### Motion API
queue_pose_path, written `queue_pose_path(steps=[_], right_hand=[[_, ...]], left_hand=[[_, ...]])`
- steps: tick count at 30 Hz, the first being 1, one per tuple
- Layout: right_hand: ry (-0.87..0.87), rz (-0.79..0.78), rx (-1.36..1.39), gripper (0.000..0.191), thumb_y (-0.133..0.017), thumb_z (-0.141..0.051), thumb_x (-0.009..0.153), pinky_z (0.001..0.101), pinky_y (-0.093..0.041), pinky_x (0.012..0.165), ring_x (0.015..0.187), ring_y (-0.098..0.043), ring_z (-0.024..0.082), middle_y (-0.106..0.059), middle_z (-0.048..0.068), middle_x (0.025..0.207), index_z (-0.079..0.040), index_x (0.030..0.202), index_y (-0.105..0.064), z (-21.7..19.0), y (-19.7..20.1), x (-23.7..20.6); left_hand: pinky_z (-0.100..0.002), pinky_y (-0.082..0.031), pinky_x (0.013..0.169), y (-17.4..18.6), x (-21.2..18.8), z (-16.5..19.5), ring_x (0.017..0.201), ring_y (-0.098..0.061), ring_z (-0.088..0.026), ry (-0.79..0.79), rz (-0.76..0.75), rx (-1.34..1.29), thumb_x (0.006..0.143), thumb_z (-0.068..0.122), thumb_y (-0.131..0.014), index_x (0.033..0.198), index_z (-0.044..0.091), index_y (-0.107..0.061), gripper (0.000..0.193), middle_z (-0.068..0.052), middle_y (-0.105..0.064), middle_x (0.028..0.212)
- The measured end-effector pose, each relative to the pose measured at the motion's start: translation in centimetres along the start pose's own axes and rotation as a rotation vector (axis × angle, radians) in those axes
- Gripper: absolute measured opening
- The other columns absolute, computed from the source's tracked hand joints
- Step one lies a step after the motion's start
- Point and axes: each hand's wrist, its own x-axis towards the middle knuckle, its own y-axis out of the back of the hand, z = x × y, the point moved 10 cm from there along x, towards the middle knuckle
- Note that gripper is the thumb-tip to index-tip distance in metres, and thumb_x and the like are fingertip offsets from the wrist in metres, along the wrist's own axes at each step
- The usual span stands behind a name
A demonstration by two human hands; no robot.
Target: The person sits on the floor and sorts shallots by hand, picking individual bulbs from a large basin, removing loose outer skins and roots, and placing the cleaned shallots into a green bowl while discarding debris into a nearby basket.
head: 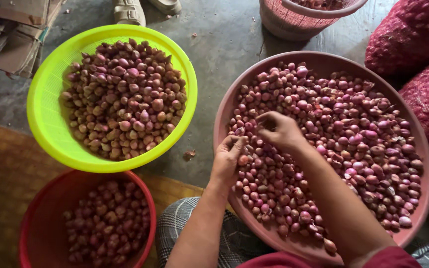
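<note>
Far left at ten o'clock, flattened brown cardboard (11, 37) lies on the concrete floor (224, 44). Next, the lime-green basket (43, 106), heaped with shallots, and below it at seven o'clock the red tub (38, 218), part full of darker shallots, sitting on a woven mat (1, 168). At twelve o'clock, a pair of pale sandals (130, 11). Now to centre: the left hand (228, 160) hovers over the near-left rim of the big pink basin (224, 111), grip narrow, fingertips pinched on a small shallot (244, 160); it's too small to tell which way its long axis runs. Just beside it at one o'clock, the right hand (280, 130), fingers curled in tight over the heap, and whether that grip holds a bulb I cannot tell. Checked trousers (175, 223) below. Top right, a pink mesh basket (299, 20); far right at two o'clock, two bulging red net sacks (413, 34), rounded, stacked one against the other.
</note>
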Motion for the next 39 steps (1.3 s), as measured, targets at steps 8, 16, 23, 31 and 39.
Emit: queue_pose_path(steps=[8,16,23,31,39], right_hand=[[0.218,-0.062,0.580,0.045,-0.072,0.008,0.087,0.0272,-0.061,0.091,0.100,-0.071,0.010,-0.073,0.006,0.113,0.000,0.130,-0.062,-1.9,-0.1,-4.7],[0.275,-0.027,0.448,0.049,-0.073,0.004,0.088,0.0257,-0.060,0.085,0.098,-0.069,0.010,-0.071,0.003,0.112,-0.002,0.135,-0.058,-5.0,0.9,-5.3],[0.254,0.065,0.512,0.038,-0.073,0.007,0.093,0.0264,-0.059,0.082,0.090,-0.068,0.011,-0.072,0.007,0.100,0.000,0.131,-0.065,-3.8,-0.2,-5.6],[0.248,-0.005,0.598,0.045,-0.065,0.001,0.096,0.0257,-0.059,0.086,0.096,-0.067,0.010,-0.070,0.005,0.112,-0.003,0.140,-0.054,-2.0,0.9,-5.3],[0.183,0.099,0.571,0.042,-0.074,0.001,0.093,0.0284,-0.057,0.073,0.083,-0.066,0.015,-0.071,0.009,0.096,0.005,0.134,-0.064,0.0,0.2,-5.5]], left_hand=[[-0.020,-0.038,0.042,-2.3,-1.3,-0.4,0.052,-0.052,-0.005,0.142,0.022,0.183,0.101,0.023,-0.071,0.109,0.004,-0.066,0.021,0.000,-0.062,0.074],[-0.019,-0.038,0.043,-2.3,-1.0,1.2,0.053,-0.053,-0.005,0.145,-0.039,0.190,0.098,0.021,-0.071,0.105,0.005,-0.067,0.019,-0.002,-0.069,0.078],[-0.019,-0.037,0.040,-2.7,-1.6,0.8,0.050,-0.052,-0.005,0.228,-0.076,0.149,0.095,0.021,-0.074,0.102,0.008,-0.068,0.017,0.000,-0.065,0.073],[-0.020,-0.039,0.043,-1.9,-1.2,-1.1,0.052,-0.052,-0.004,0.203,-0.096,0.201,0.092,0.018,-0.079,0.104,0.007,-0.070,0.018,0.002,-0.066,0.078],[-0.022,-0.045,0.045,-0.9,-0.4,-2.7,0.054,-0.058,-0.007,0.208,-0.099,0.350,0.087,0.017,-0.084,0.103,0.003,-0.071,0.025,-0.001,-0.070,0.080]])
